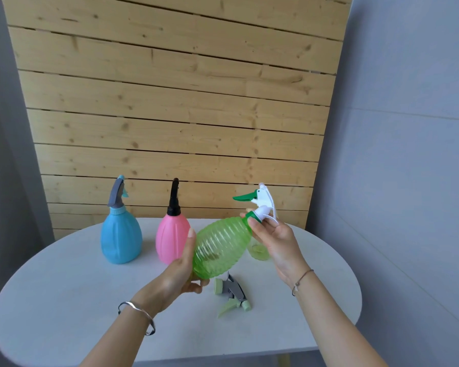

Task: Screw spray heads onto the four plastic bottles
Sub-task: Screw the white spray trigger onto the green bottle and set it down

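Left hand (182,271) cups green bottle (220,250) base, fingers curled round it, tilted off table. Right hand (274,241) pinches collar of white head (263,205) at neck, fingertips closed.

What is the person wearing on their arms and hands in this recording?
No sleeves or gloves show. The left hand has a silver bangle at the wrist; the right hand has a thin dark bracelet. No rings are visible.
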### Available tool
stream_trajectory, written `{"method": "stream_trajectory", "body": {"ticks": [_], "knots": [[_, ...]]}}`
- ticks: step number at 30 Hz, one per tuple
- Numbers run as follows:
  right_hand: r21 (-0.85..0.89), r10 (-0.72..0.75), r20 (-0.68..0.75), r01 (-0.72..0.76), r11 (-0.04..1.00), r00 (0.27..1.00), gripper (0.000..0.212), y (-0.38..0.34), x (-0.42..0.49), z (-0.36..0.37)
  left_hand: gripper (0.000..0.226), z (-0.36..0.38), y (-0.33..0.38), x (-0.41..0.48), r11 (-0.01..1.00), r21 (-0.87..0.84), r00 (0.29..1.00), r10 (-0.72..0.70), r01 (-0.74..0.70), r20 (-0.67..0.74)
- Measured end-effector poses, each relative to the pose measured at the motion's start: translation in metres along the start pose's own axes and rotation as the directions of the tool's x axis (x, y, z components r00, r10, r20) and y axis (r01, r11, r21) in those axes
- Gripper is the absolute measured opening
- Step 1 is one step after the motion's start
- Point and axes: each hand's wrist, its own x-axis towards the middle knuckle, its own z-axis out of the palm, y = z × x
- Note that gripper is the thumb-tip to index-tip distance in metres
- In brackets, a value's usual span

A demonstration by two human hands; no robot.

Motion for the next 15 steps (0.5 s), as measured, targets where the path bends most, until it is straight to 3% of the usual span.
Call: {"method": "stream_trajectory", "body": {"ticks": [4, 6, 9, 11, 13, 15], "knots": [[0.010, -0.003, -0.080, 0.004, 1.000, 0.997, 0.025, 0.0010, 0.0002, -0.0032, 0.080, -0.0007, -0.0054, 0.0012, 0.992, -0.030, 0.991, 0.123, -0.122, 0.048], [0.005, 0.003, -0.104, -0.002, 1.000, 0.995, 0.022, 0.0021, -0.0005, -0.0027, 0.087, -0.0028, -0.0063, 0.0037, 0.987, -0.090, 0.988, 0.137, -0.131, 0.072], [-0.001, 0.006, -0.095, -0.006, 1.000, 0.996, 0.021, 0.0029, -0.0014, 0.0000, 0.082, -0.0022, -0.0037, 0.0048, 0.978, -0.191, 0.995, 0.089, -0.080, 0.038], [-0.002, 0.003, -0.078, -0.003, 1.000, 0.997, 0.020, 0.0025, -0.0017, 0.0022, 0.079, 0.0000, -0.0004, 0.0042, 0.996, -0.089, 0.999, 0.022, -0.024, -0.027], [0.005, 0.003, -0.072, -0.003, 1.000, 0.997, 0.019, 0.0018, -0.0017, 0.0034, 0.088, -0.0009, -0.0026, 0.0054, 0.998, 0.039, 0.997, 0.042, -0.039, -0.063], [0.026, 0.009, -0.098, -0.006, 1.000, 0.995, 0.022, 0.0011, -0.0014, 0.0016, 0.095, -0.0040, -0.0032, 0.0036, 0.995, -0.001, 0.994, 0.104, -0.104, -0.018]]}}
